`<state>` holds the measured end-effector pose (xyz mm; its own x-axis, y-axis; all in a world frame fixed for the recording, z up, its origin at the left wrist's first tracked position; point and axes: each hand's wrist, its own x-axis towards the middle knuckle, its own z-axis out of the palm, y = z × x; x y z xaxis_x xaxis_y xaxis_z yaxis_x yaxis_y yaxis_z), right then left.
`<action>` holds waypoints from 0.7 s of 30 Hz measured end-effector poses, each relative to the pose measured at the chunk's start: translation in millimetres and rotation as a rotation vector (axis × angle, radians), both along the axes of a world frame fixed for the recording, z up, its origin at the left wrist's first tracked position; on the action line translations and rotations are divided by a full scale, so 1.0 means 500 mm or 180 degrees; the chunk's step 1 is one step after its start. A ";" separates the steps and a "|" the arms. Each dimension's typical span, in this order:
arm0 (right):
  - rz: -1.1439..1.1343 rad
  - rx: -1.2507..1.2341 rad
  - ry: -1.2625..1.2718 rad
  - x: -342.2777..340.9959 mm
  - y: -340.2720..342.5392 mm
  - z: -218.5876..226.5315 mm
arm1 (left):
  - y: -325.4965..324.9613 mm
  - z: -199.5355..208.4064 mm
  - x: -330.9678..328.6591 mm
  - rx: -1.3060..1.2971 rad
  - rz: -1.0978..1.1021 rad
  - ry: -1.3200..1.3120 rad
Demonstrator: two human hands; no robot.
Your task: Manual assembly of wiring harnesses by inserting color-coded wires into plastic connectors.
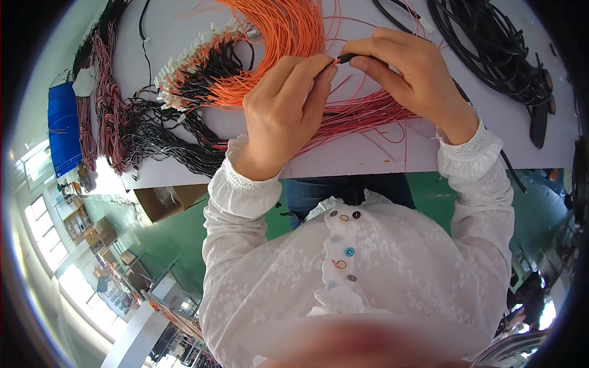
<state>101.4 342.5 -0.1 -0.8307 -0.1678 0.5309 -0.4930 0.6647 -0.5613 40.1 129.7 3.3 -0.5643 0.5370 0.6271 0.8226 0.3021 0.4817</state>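
Note:
Over the table, my left hand (279, 104) pinches a thin reddish wire (335, 62) between thumb and fingertips. My right hand (423, 73), also closed in a pinch, grips the black cable end (347, 58) that meets this wire. The two sets of fingertips are close together, and the exact joint is too small to make out. Behind my left hand lies a thick bundle of orange wires (294, 27) with many white connectors (175, 73) at its left end. Beneath both hands, a bundle of red wires (362, 115) runs across the tabletop.
Coiled black cables (485, 46) fill the table's far right. Twisted black wires (178, 144) and red-and-black wire bundles (110, 116) hang over the left edge, near a blue bin (64, 122). Below that edge, a cardboard box (165, 202) stands on the green floor.

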 end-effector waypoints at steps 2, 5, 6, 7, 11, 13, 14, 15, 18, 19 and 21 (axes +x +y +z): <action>0.0017 -0.0022 0.0069 -0.004 -0.004 -0.002 | -0.003 -0.004 -0.002 -0.0134 -0.0001 0.0235; 0.0030 0.0022 0.0271 -0.009 -0.005 -0.010 | -0.004 0.001 0.002 -0.0329 0.0005 0.0133; 0.0028 0.0087 0.0411 -0.011 -0.005 -0.013 | -0.005 0.004 0.004 -0.0333 0.0001 0.0132; 0.0025 0.0084 0.0412 -0.010 -0.009 -0.012 | -0.007 0.007 0.007 -0.0270 -0.0059 -0.0429; 0.0020 0.0229 0.0656 -0.008 -0.021 -0.005 | -0.019 0.010 0.009 0.0283 -0.0438 -0.2273; 0.0046 0.0405 0.0853 -0.010 -0.022 -0.005 | -0.030 0.027 0.005 0.0391 -0.0550 -0.2812; 0.0027 0.0511 0.0924 -0.010 -0.022 -0.005 | -0.032 0.034 0.003 0.0504 -0.0679 -0.3366; 0.0007 0.0620 0.0995 -0.009 -0.022 -0.004 | -0.033 0.033 0.004 0.0507 -0.0687 -0.3366; -0.0077 0.0585 0.0899 0.009 -0.012 -0.003 | -0.019 0.025 0.004 0.0447 -0.0817 -0.3389; -0.0038 0.0386 0.0954 0.000 -0.016 -0.011 | -0.022 0.028 0.005 0.0087 -0.0506 -0.2741; -0.0062 -0.0013 0.0914 -0.003 -0.019 -0.037 | -0.009 0.006 0.006 -0.0181 -0.0390 -0.1886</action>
<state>100.0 332.7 -18.4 -0.6494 -0.1507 0.7454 -0.6193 0.6736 -0.4033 43.2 125.3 6.1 -0.7406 0.6435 0.1935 0.4498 0.2608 0.8542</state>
